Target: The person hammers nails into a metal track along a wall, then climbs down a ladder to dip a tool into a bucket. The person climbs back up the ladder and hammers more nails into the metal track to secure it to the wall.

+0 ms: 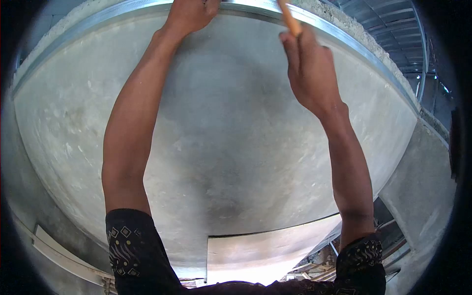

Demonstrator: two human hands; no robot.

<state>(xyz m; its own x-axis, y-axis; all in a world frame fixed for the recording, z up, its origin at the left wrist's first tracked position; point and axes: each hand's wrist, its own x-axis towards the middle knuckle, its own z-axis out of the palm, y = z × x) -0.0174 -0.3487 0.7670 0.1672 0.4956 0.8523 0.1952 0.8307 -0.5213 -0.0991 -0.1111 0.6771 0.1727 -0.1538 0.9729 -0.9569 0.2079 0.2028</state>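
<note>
At the lower far left, a pale board (64, 258) slants beside the grey wall (236, 123), whose broad face fills the middle of the view. Along the wall's upper edge, from left to right, a shiny metal strip (98, 23) appears as an arc, with rough masonry (54, 35) above it. Left hand (194, 14): raised to the strip, left of centre, its fingers partly cut off by the upper border; whether they grip the strip or merely rest against it cannot be told. Between the two hands, the strip continues across the top. Below centre, a light panel (265, 253) stands out against the wall's lower part. Right hand (312, 64): closed around an orange-brown handle (290, 19), slightly blurred, which tilts up to the left across the strip and out of view; the strip passes above this hand. Far right: the strip slopes down to the wall's corner, with metal roofing (388, 29) beyond.
</note>
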